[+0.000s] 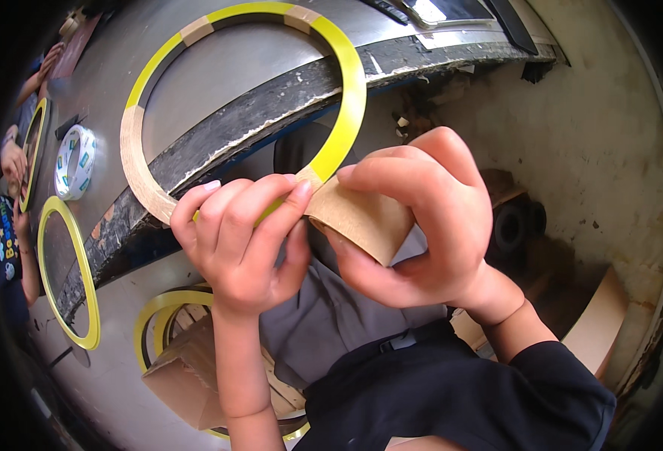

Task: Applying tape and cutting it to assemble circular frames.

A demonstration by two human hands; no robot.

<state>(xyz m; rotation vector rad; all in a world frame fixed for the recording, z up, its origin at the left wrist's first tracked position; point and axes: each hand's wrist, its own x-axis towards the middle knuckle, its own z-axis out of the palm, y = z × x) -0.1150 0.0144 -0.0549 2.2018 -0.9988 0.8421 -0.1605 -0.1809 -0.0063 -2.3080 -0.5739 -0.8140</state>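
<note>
While both hands work at frame centre, I read the ring (350, 90) as light and thin: a flat yellow hoop with brown paper-tape patches, rising from the hands toward 12 o'clock and held clear of the metal table (218, 71). It looks stiff enough to keep its circle from a single hold at its 6 o'clock point, yet I judge it would flex or kink if squeezed across its width.

My left hand (245, 240) is closed on the ring's lower edge, thumb and fingertips pinched together over the band. My right hand (421, 225) is clamped on a strip of brown tape (361, 219), curled and meeting the ring at the pinch.

Handling notes:
- The tape is soft paper and creases readily; I cannot tell which face is gummed
- Grip the ring on its flat faces, near the joint

At 9 o'clock lie a white tape roll (75, 161) and further rings (68, 274); another person's hand (12, 161) works at the far left
</note>
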